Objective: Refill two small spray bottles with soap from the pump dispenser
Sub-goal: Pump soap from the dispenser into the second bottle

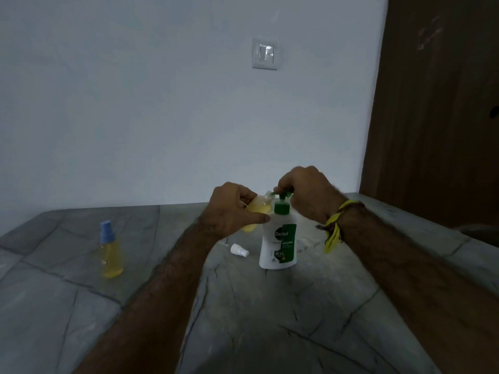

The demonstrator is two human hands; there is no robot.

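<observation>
A white soap dispenser [278, 245] with a green pump head stands upright on the grey stone counter [270, 306]. My right hand [305, 194] rests on top of its pump head, fingers curled over it. My left hand [232, 209] grips a small uncapped spray bottle [256, 209] holding yellow liquid, tilted with its open neck touching the pump's nozzle. That bottle's white spray cap [239, 250] lies on the counter just left of the dispenser. A second small spray bottle [110, 255], yellow-filled with a blue cap, stands upright far to the left.
A pale wall runs close behind the counter, with a light switch plate [266, 54] on it. A brown wooden door [437, 103] stands at the right. A yellow thread band [336, 225] hangs from my right wrist.
</observation>
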